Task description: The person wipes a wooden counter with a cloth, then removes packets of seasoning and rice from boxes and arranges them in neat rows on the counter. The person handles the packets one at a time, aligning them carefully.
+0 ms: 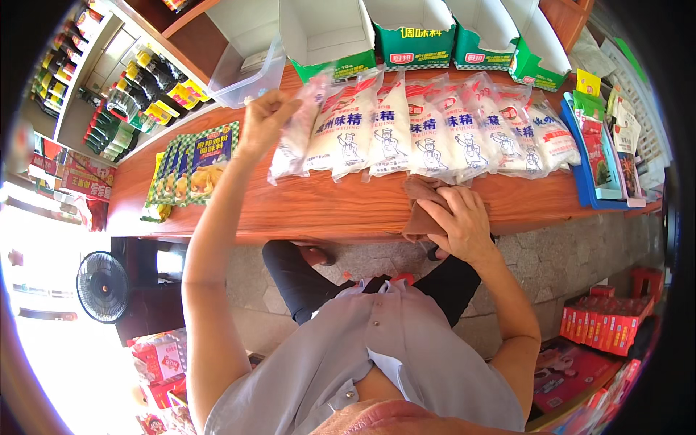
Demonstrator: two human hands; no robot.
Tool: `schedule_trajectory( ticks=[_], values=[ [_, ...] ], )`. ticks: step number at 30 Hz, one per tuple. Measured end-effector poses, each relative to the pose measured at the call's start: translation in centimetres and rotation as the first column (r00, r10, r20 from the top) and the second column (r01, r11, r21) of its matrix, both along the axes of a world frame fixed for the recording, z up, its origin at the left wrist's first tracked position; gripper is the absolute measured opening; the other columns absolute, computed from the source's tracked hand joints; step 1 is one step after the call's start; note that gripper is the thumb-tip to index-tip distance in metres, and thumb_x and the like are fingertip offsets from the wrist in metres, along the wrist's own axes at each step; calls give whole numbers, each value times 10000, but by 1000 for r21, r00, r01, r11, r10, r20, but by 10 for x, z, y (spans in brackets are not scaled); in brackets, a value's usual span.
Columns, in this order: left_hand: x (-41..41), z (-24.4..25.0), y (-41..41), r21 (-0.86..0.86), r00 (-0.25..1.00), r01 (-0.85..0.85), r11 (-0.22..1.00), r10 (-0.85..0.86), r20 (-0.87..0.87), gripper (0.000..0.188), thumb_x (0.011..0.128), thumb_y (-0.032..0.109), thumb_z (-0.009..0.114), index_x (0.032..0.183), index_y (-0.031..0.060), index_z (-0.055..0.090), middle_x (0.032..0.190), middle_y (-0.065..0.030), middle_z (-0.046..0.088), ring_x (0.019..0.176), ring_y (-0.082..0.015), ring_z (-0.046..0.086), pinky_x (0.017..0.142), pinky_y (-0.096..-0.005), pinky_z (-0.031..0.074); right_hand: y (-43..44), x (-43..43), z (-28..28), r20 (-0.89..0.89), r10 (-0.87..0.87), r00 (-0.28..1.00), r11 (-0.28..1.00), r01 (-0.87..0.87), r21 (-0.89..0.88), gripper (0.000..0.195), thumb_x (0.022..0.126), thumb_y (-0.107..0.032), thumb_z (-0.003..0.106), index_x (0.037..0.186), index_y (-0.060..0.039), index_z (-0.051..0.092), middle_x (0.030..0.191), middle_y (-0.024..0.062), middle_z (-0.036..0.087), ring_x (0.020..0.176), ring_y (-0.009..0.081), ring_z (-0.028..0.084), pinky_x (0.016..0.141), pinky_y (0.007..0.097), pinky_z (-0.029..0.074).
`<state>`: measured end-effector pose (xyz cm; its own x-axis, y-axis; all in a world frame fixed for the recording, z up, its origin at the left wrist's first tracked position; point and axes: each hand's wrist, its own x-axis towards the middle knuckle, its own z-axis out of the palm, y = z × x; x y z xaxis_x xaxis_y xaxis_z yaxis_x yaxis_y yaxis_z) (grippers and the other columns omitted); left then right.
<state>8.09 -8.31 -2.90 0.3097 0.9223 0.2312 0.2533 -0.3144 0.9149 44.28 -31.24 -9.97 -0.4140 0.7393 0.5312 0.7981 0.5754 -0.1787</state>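
My left hand (267, 120) grips the upper edge of the leftmost clear plastic bag of white seasoning (296, 136), which looks tilted and slightly blurred. Right of it, several similar bags of MSG (342, 130) lie overlapping in a row, each printed in blue and red with a small chef. My right hand (461, 220) rests on a crumpled brown cloth (421, 209) at the front of the wooden counter (326, 212), just below the middle bags. Part of the cloth is hidden under its fingers.
Open green-and-white cartons (416, 46) line the back, beside a clear plastic bin (247, 81). Chicken powder packets (204, 163) lie fanned at left. A blue tray (584, 163) of sachets stands at right. Shelves of sauce bottles (147, 81) rise at far left.
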Motion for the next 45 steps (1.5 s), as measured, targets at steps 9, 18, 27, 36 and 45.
schedule_trajectory(
  ticks=[9,18,27,36,45],
  values=[
    [18,-3,-41,216,938,99,971,-18,-347,511,964,368,728,1329,23,638,1237,-162,687,1147,-274,635,1006,-418,492,1,-3,-2,-2,-15,1000,999,15,33,693,639,-262,873,1296,-171,672,1226,100,592,1116,334,583,949,469,460],
    [-51,-25,-109,359,863,151,921,55,-503,748,936,422,727,1525,46,460,1543,-234,463,1440,-428,419,1172,-535,354,1,-25,-4,-1,-22,1000,989,22,144,477,768,-274,788,1200,-83,718,1024,111,576,898,322,571,846,461,428],
    [-141,-65,-107,630,320,-230,742,669,-671,834,899,606,684,1504,64,491,1571,-159,478,1484,-394,370,1154,-625,297,10,-89,4,-27,193,981,978,-190,83,513,716,-263,814,1176,-58,717,968,109,559,870,320,568,837,449,444],
    [-112,-62,-149,689,648,-221,691,632,-426,576,882,383,783,1322,38,646,1404,-151,603,1367,-355,511,1115,-515,366,55,-174,76,-558,333,760,770,-561,-305,375,872,-109,712,1238,-34,686,1070,183,710,929,358,698,835,438,549],
    [-116,-99,-181,741,655,-336,581,710,-260,352,859,186,753,1186,57,737,1350,-100,677,1290,-269,609,1007,-412,434,180,-315,89,-378,392,839,850,-487,-200,410,933,-281,722,1239,-16,652,1018,227,652,958,366,656,862,450,541]
  ],
)
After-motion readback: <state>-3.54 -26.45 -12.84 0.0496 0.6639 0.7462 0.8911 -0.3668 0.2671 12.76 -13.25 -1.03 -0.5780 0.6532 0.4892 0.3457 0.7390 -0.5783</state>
